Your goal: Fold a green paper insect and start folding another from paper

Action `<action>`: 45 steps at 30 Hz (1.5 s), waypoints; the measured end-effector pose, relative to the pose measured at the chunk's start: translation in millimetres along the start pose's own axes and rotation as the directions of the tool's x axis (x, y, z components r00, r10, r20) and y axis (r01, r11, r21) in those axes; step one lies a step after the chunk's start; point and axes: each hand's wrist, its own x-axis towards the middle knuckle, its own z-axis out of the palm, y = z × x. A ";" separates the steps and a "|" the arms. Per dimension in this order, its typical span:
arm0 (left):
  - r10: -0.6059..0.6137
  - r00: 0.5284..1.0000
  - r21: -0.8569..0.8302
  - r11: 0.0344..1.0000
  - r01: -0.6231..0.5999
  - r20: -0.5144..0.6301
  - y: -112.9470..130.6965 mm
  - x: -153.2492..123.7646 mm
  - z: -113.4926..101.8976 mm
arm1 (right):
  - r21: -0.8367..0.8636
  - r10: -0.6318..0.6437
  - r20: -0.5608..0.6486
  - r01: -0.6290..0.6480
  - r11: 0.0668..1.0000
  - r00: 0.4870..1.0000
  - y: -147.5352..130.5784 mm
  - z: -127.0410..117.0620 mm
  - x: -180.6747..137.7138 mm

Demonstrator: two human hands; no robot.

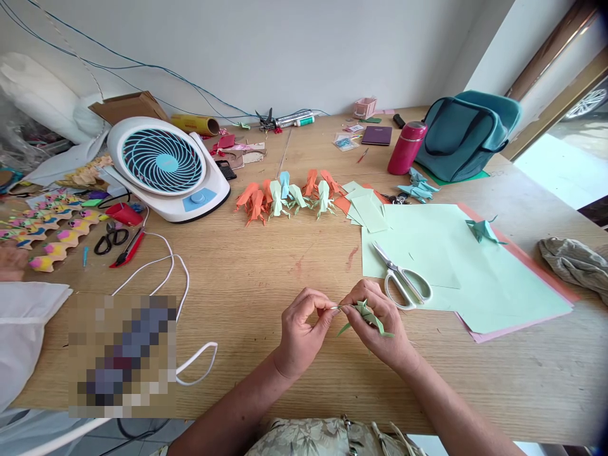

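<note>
Low over the front of the table, my right hand is closed around a green folded-paper figure with narrow pointed strips sticking out. My left hand pinches a thin tip of that same figure between thumb and forefinger, so the two hands meet at it. Part of the figure is hidden by my right fingers. Just beyond my right hand lie white-handled scissors, partly on large pale green paper sheets. A row of orange, pale green and blue folded figures stands farther back.
A white fan stands at the left, with its cable looping over the table. Small cut green sheets, a pink-red bottle and a teal bag are at the right. Black scissors and a red cutter lie left.
</note>
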 end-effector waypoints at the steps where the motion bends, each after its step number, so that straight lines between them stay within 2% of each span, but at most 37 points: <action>1: -0.003 1.000 0.004 1.000 0.003 0.000 -0.3 -0.8 0.7 | 0.002 0.003 -0.001 -0.003 1.000 1.000 -0.1 0.0 0.2; 9: -0.093 0.996 -0.042 0.995 0.093 0.005 -2.7 -5.3 6.0 | 0.072 0.050 0.030 -0.052 0.996 0.998 -0.8 -3.0 3.3; 14: -0.127 0.992 -0.084 0.988 0.128 0.025 -4.6 -4.3 4.6 | 0.074 0.084 -0.012 -0.083 0.994 0.996 -0.6 -2.6 3.9; 20: -0.101 0.995 -0.059 0.993 0.101 0.018 -1.8 -2.2 2.4 | 0.061 0.080 -0.034 -0.078 0.995 0.996 1.6 -0.1 4.1; 25: -0.126 0.992 -0.074 0.989 0.126 0.011 -2.0 -0.9 1.9 | 0.065 0.067 -0.002 -0.067 0.996 0.998 4.2 1.4 4.2; 37: -0.080 0.997 -0.029 0.996 0.081 0.010 -3.9 -2.8 -2.9 | 0.192 0.178 0.082 -0.191 0.963 0.981 7.3 -0.4 3.7; 45: -0.049 0.999 -0.002 0.999 0.049 -0.010 0.0 1.3 -3.4 | 0.194 0.173 0.098 -0.189 0.963 0.980 9.3 3.1 1.7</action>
